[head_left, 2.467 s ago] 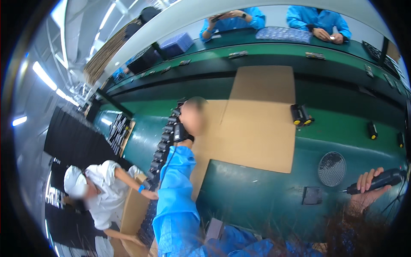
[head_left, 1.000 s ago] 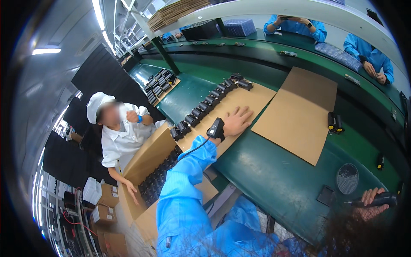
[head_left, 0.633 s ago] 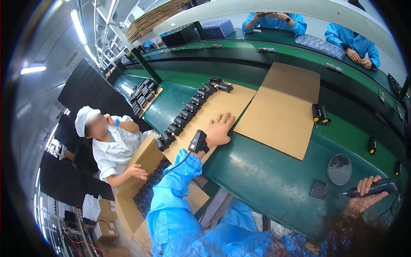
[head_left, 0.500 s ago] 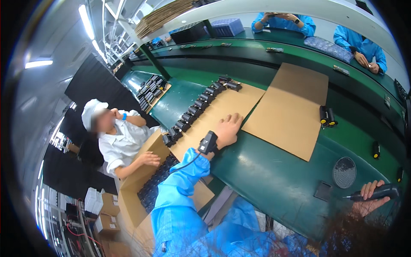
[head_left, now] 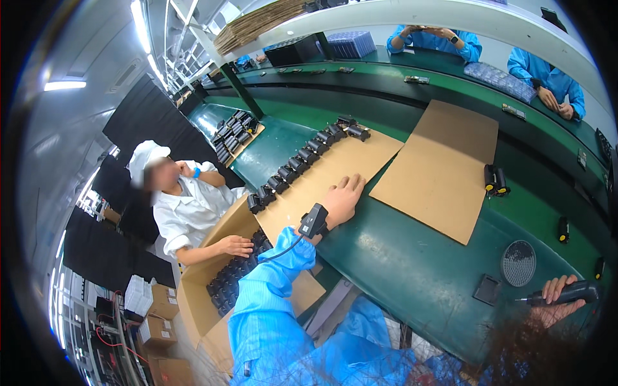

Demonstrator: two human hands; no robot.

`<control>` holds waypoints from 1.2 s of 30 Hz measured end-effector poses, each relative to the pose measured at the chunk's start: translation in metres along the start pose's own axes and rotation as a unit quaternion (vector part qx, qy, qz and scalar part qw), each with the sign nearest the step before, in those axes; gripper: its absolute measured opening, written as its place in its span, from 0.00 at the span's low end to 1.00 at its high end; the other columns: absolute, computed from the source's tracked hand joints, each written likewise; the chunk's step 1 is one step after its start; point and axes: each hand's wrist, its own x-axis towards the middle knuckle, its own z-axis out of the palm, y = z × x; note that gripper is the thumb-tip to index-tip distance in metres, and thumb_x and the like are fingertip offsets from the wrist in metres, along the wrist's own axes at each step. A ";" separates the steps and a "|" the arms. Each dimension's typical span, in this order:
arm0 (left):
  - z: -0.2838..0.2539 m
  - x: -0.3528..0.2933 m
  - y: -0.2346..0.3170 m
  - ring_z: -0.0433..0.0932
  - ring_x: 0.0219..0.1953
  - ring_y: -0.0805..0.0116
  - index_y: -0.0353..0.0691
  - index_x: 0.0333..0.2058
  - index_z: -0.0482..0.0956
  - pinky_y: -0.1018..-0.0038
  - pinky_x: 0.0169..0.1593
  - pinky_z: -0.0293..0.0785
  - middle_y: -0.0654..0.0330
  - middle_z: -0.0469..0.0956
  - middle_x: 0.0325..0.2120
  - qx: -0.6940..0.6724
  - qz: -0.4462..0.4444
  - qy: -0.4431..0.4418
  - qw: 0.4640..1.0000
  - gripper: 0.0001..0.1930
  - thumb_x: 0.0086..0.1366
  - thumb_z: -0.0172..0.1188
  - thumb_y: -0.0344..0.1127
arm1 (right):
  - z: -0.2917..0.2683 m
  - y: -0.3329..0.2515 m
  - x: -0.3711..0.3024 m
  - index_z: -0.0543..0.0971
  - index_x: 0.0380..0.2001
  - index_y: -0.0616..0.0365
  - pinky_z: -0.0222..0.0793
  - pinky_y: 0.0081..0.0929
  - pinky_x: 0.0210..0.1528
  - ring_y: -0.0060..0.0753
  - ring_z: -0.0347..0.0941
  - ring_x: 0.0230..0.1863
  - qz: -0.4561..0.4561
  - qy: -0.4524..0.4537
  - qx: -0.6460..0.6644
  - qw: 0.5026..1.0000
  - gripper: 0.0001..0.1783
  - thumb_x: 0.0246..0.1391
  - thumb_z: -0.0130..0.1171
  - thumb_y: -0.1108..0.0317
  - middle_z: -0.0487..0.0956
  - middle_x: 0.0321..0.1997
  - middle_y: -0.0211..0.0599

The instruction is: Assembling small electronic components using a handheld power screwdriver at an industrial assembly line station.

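My left hand (head_left: 342,201) lies palm down on the right part of a cardboard sheet (head_left: 293,209), fingers stretched out and nothing held. A small black device is strapped on that wrist, with a cable along the blue sleeve. Along the sheet's far left edge stands a row of black cylinder-like parts (head_left: 297,165), apart from my hand. At the lower right my right hand (head_left: 553,314) is wrapped around a black electric screwdriver (head_left: 571,293), its thin bit pointing left. A small black square tray (head_left: 487,289) and a round, dimpled grey dish (head_left: 518,263) lie close to the bit.
A second cardboard sheet (head_left: 441,170) lies on the green bench (head_left: 399,270), with black-and-yellow parts (head_left: 495,181) at its right edge. At left, a co-worker in white (head_left: 190,209) reaches over a carton (head_left: 193,283) of black parts. Two people in blue sit across the conveyor.
The view has shifted slightly. The co-worker's hand has moved right, over the parts in the carton. My left hand stays on the cardboard and my right hand keeps hold of the screwdriver.
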 end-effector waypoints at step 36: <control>-0.080 -0.079 0.342 0.77 0.38 0.68 0.34 0.46 0.77 0.74 0.41 0.72 0.57 0.78 0.37 -0.774 0.111 0.022 0.622 0.11 0.66 0.58 0.28 | 0.036 -0.005 -0.012 0.67 0.41 0.57 0.59 0.18 0.23 0.18 0.60 0.19 0.039 -0.016 -0.017 0.999 0.37 0.57 0.54 0.29 0.63 0.21 0.26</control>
